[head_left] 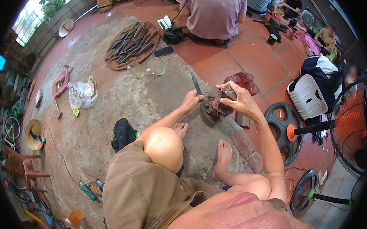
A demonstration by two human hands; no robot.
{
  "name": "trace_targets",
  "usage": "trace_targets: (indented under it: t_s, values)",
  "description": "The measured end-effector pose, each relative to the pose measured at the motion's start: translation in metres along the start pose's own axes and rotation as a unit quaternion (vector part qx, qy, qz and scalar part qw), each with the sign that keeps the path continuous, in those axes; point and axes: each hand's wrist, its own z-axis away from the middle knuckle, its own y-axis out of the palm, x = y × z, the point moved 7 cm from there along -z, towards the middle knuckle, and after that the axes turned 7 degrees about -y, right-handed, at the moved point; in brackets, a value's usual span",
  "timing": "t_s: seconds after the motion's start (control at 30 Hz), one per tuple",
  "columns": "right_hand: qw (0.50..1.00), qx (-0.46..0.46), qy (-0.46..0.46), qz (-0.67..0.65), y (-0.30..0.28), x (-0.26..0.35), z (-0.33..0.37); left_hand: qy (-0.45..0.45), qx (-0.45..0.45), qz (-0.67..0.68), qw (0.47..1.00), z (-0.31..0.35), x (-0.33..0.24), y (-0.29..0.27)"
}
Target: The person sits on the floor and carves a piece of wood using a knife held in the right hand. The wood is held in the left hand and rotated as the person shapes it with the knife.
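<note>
My left hand point(192, 99) is closed on a flat, dark chisel point(196, 83), whose pointed end sticks up and away from me. The tool's other end lies near a brown wood carving point(216, 103) with an uneven, sculpted surface. My right hand point(239, 100) grips this carving from the right, its fingers curled over the top. Below the carving, between my bare feet, is a dark block-like support point(209, 118), partly hidden. Just behind the right hand rests a glossy reddish-brown piece point(244, 82).
A round tray point(156, 41) heaped with dark chisels stands ahead, near a phone point(164, 52) and glass jars point(157, 67). A plastic bag point(83, 93) and black bag point(123, 134) lie left. Fans point(350, 127) stand right; a seated person point(214, 15) is ahead.
</note>
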Motion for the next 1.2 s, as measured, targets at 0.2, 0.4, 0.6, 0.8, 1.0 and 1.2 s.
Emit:
trace_targets:
  t_s: [0.2,0.4,0.6,0.8,1.0,1.2]
  values:
    - [0.999,-0.023,-0.032,-0.01,0.001,0.0,-0.002,-0.081,0.009,0.151,0.985,-0.013,0.033,-0.002]
    - [0.999,-0.025,-0.023,-0.018,-0.001,-0.005,0.0,-0.036,0.017,0.055,0.998,-0.007,0.031,0.004]
    - [0.999,-0.022,0.002,-0.044,0.0,-0.003,0.001,0.01,0.009,-0.01,1.0,-0.002,0.004,0.0]
    - [0.999,-0.016,0.001,-0.028,0.001,0.0,0.0,-0.064,0.011,0.116,0.991,-0.014,0.025,0.0]
    - [0.999,-0.015,-0.033,-0.029,-0.001,-0.004,-0.002,0.023,0.009,0.023,0.999,-0.01,0.028,0.003]
    - [0.999,-0.013,-0.023,-0.04,0.003,-0.007,-0.001,-0.025,0.025,0.057,0.998,-0.019,0.024,0.003]
